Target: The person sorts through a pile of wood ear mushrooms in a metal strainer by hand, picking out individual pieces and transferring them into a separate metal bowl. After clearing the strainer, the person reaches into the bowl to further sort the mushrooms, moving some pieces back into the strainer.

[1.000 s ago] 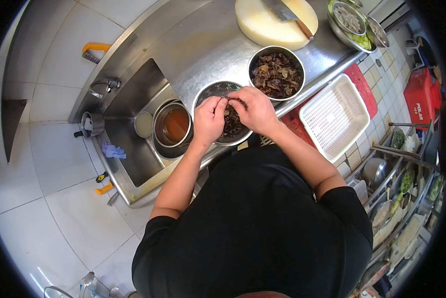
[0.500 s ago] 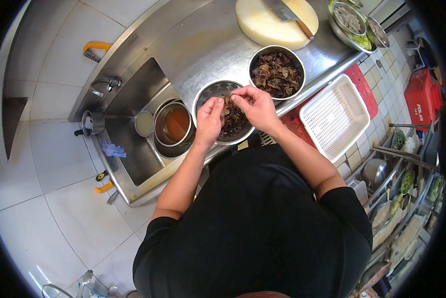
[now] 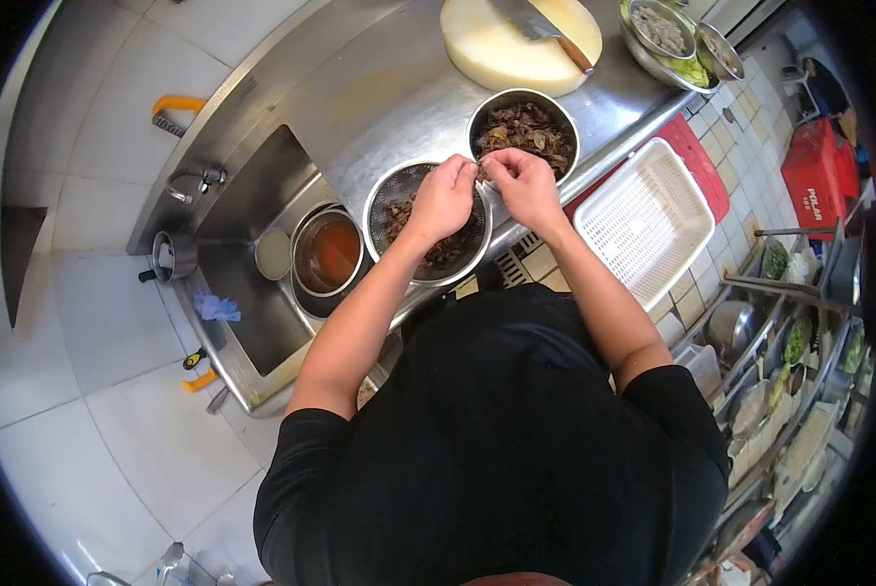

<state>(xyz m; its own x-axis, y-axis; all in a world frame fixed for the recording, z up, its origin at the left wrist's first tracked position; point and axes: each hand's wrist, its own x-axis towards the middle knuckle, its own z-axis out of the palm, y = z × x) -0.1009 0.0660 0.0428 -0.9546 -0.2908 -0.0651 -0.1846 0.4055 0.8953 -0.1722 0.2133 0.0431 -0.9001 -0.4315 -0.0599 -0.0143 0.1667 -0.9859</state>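
Fingers on the left hand (image 3: pixel 444 200) and the right hand (image 3: pixel 528 190) are pinched shut, tip to tip, on a small dark bit. It is too small to tell just what it is. The hands are up over the spot where the bowl with holes (image 3: pixel 386 198) and the full bowl (image 3: pixel 521 91) sit side by side, and they hide whether the rims touch.

More dark bits (image 3: pixel 448 252) lie in the bowl with holes, and a big heap (image 3: pixel 531 132) sits in the other. If the pinch got loose, the bit could drop between the bowls. Wet bits may be slippery, so that could happen fast. The hands also block the view, so a bad piece could be missed.

Both bowls are near the front edge of the metal counter (image 3: pixel 370 107). The left arm reaches over the side of the bowl with holes, so a bump could tip it and spill the bits. The full bowl could spill too if a hand knocked its rim. The big knife (image 3: pixel 528 18) lies on the round board (image 3: pixel 477 59) past the bowls, so a long reach could push its handle.
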